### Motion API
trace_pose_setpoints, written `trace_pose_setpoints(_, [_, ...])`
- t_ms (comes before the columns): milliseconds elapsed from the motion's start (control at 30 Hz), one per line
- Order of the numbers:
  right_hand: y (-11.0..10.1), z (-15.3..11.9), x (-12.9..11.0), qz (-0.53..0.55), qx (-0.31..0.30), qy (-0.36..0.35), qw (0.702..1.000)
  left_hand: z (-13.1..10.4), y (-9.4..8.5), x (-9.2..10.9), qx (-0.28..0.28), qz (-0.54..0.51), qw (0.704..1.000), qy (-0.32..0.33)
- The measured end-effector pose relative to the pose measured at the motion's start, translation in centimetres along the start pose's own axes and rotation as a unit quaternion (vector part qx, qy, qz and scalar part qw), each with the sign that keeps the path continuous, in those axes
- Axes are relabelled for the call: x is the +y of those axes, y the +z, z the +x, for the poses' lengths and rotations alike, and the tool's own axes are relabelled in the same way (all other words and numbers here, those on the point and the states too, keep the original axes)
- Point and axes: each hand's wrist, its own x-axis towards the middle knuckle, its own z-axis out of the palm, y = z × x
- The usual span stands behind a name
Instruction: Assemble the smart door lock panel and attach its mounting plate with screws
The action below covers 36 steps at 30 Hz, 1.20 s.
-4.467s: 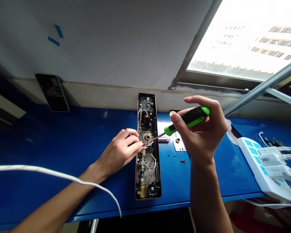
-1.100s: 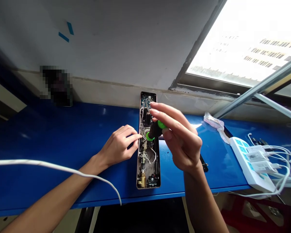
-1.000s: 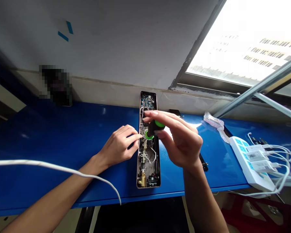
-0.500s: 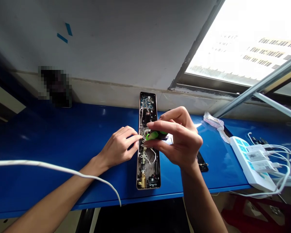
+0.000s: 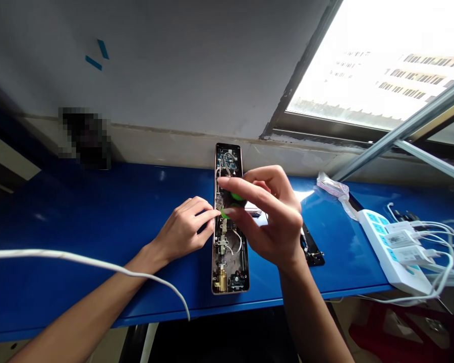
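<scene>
- The right hand (image 5: 274,217) grips the screwdriver (image 5: 237,196) by its handle, thumb on one side and fingers on the other; the tip is hidden.
- Since half a second ago, its index finger has stretched further along; this looks like a fresh hold for turning, with the work spot unchanged.
- The left hand (image 5: 185,224) stays at the case's left edge, fingertips reaching the middle; I cannot tell whether they pinch anything.
- The long case (image 5: 232,259) lies coverless beneath both hands, a circuit board (image 5: 227,160) at its far end and a brass cylinder (image 5: 222,279) at its near end.
- On the blue table (image 5: 136,217), a black plate (image 5: 316,257) lies beside the right wrist.
</scene>
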Motion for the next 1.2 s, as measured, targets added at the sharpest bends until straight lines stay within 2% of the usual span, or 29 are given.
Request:
trace_pose_setpoints(133, [-0.4, 0.0, -0.3, 0.047, -0.078, -0.006, 0.996, -0.1, 0.1, -0.1, 0.001, 0.007, 1.0, -0.001])
trace_pose_setpoints(300, [0.0, -0.1, -0.2, -0.011, -0.044, 0.0, 0.999, -0.2, 0.5, -0.2, 0.014, -0.013, 1.0, -0.006])
trace_pose_setpoints(500, [0.4, 0.0, 0.0, 0.005, -0.048, -0.017, 0.999, -0.1, 0.4, 0.1, 0.016, -0.02, 1.0, -0.011])
trace_pose_setpoints(567, [-0.1, 0.1, 0.1, 0.023, -0.011, -0.033, 0.999, 0.2, 0.3, 0.4, 0.022, -0.023, 0.999, -0.013])
trace_pose_setpoints(633, [-1.0, 0.2, 0.3, 0.03, 0.054, -0.037, 0.997, 0.7, 0.2, 0.7, 0.028, -0.032, 0.999, -0.022])
trace_pose_setpoints(733, [-3.0, 0.1, 1.0, -0.007, 0.122, -0.024, 0.992, 1.7, 0.2, 1.3, 0.024, -0.045, 0.998, -0.022])
trace_pose_setpoints(800, [-4.6, -0.5, 1.6, -0.044, 0.109, -0.011, 0.993, 2.6, 0.4, 1.8, 0.002, -0.045, 0.999, -0.001])
trace_pose_setpoints(967, [-7.5, -3.2, 3.3, -0.128, 0.025, 0.05, 0.99, 4.8, 1.9, 3.5, -0.088, -0.023, 0.993, 0.076])
trace_pose_setpoints(1067, [-8.1, -5.0, 4.0, -0.137, 0.011, 0.071, 0.988, 5.7, 3.3, 4.3, -0.137, 0.001, 0.984, 0.114])
trace_pose_setpoints(1200, [-8.2, -6.5, 4.3, -0.121, 0.033, 0.097, 0.987, 6.1, 4.7, 4.8, -0.169, 0.009, 0.978, 0.119])
